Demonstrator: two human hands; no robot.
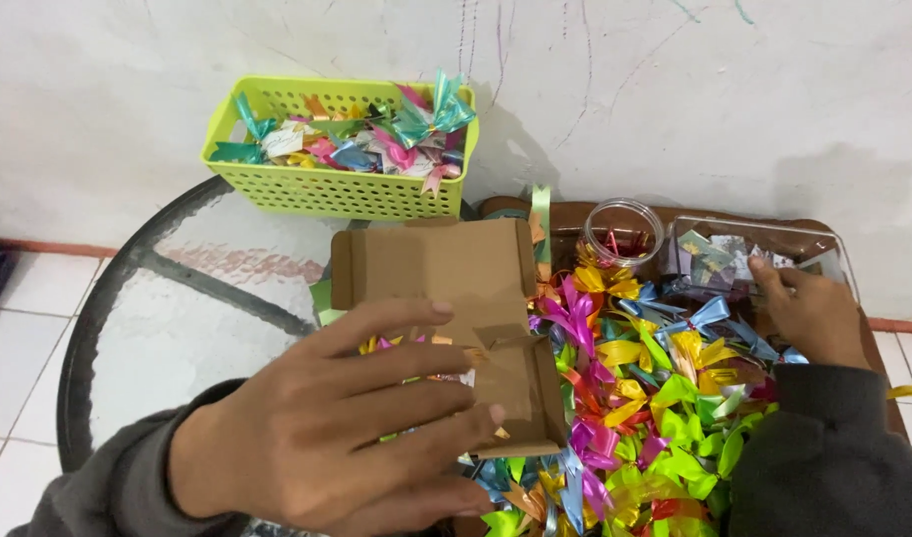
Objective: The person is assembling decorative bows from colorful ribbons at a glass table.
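My left hand point(347, 418) lies spread over an open brown cardboard box point(446, 278), fingers resting on its flaps and on something small and colourful under them. My right hand point(809, 313) reaches into a clear plastic container point(824, 249) at the right, fingertips pinching small pieces inside; what it grips is hidden. Between the hands lies a heap of shiny ribbon bows point(655, 398) in pink, yellow, green and blue.
A lime green perforated basket point(327, 184) full of ribbon bows stands at the back by the white wall. A small clear glass jar point(623, 234) sits beside the container. All rest on a round glass table point(178, 298) with a dark rim; tiled floor lies left.
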